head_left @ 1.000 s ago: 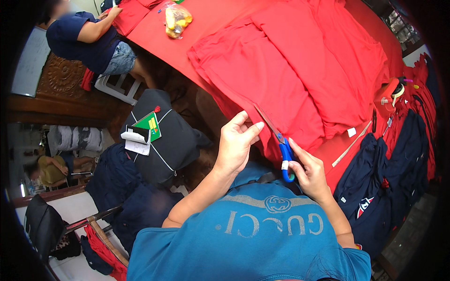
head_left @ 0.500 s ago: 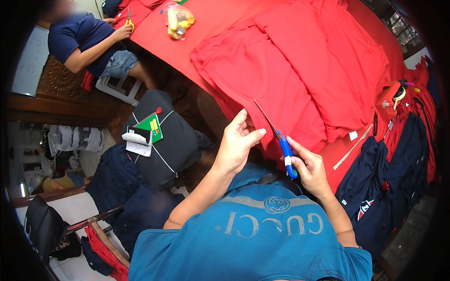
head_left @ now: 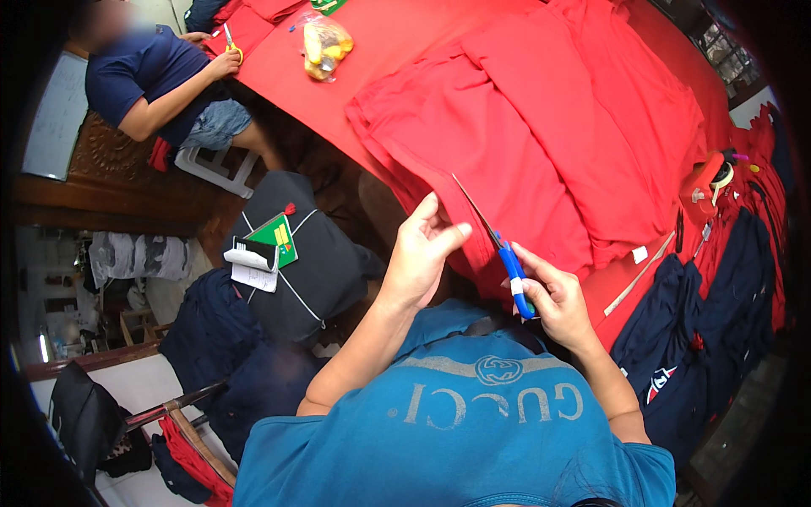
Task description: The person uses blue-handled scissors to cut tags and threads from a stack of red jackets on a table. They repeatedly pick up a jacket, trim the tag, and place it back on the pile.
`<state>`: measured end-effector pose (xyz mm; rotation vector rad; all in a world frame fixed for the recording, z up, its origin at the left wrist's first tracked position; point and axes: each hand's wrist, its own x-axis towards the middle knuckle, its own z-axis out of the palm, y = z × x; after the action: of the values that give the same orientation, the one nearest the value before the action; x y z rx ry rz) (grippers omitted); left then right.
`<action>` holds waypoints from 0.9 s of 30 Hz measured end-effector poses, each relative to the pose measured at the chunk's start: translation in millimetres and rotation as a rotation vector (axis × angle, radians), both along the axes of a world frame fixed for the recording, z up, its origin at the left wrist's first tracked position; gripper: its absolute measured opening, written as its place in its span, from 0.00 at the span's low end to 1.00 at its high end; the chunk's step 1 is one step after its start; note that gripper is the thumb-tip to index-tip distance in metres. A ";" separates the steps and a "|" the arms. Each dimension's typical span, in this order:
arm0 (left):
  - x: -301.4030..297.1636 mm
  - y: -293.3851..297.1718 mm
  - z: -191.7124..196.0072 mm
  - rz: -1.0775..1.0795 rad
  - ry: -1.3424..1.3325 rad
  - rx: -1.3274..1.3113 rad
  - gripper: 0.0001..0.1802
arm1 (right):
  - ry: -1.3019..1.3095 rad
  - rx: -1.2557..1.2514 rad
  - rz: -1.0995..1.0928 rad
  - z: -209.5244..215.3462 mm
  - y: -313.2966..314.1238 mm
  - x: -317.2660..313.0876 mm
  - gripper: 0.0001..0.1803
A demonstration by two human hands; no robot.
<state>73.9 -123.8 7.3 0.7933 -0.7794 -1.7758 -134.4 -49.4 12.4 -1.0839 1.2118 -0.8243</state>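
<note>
Large red cloth (head_left: 524, 160) lies in loose folds along the near edge of the table. At its near left edge is my left hand (head_left: 418, 258), fingers curled and thumb over the cloth, seeming to grip the edge; the contact is partly hidden. My right hand (head_left: 557, 300) is closed round the blue handle of a pair of scissors (head_left: 511, 269). The narrow blades point away and to the left, over the cloth, and look nearly together.
A bag of yellow items (head_left: 325, 46) lies on the red table (head_left: 380, 42). At far left a person (head_left: 160, 84) holds yellow scissors (head_left: 230, 51). A dark tied bundle (head_left: 308, 245) stands left; a red tape dispenser (head_left: 703, 186) and dark garments (head_left: 718, 296) are right.
My left thumb and fingers have shifted slightly at the cloth edge. The scissors have moved a little leftward. The view has tilted slightly; the seated person's scissors have turned a little.
</note>
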 end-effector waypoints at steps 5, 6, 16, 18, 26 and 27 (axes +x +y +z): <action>7.7 -12.1 -0.1 -0.009 -0.089 0.006 0.27 | 0.174 -0.343 0.036 -0.4 -4.6 9.8 0.26; 7.4 -12.1 4.2 -0.040 -0.139 -0.035 0.28 | 0.205 -0.361 0.049 1.8 -7.9 10.7 0.26; 8.5 -21.2 -3.1 -0.224 -0.169 0.017 0.38 | -0.109 -0.114 -0.132 -4.6 -40.1 19.3 0.28; 5.4 -20.7 -10.0 -0.252 -0.175 0.043 0.36 | -0.031 -0.245 -0.190 -0.3 -56.9 31.9 0.30; 22.0 -61.7 -41.5 0.186 0.087 0.160 0.10 | -0.020 -0.152 -0.087 -22.4 -62.1 37.2 0.32; 26.6 -64.1 -43.5 0.189 0.070 0.180 0.08 | 0.020 -0.144 -0.108 -20.9 -60.7 36.3 0.30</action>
<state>100.4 -187.9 -36.2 0.8880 -0.4866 -1.7092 -98.1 -110.1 -8.5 -1.1525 1.2512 -0.9977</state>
